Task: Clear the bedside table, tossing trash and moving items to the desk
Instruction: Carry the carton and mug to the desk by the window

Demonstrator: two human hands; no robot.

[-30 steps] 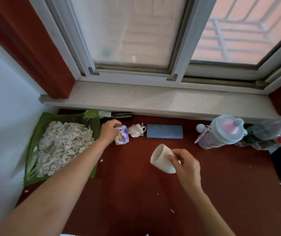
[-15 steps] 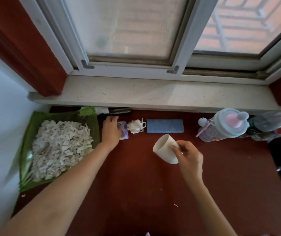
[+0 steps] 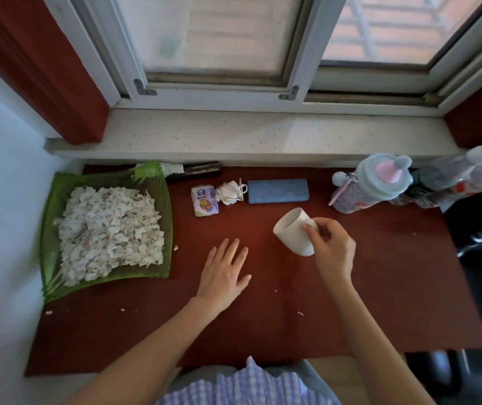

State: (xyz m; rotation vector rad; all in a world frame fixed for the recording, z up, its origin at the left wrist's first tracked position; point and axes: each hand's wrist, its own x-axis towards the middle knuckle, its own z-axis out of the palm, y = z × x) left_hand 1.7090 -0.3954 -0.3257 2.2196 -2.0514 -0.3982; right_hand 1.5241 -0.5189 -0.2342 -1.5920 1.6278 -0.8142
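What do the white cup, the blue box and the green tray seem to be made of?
The white cup, held tilted in the right hand, looks like matte ceramic or plastic: opaque, with no shine. The blue box seems covered in cloth or felt, since its surface looks dull and slightly fuzzy. The green tray looks like glossy translucent plastic or glass, with ribbed edges.
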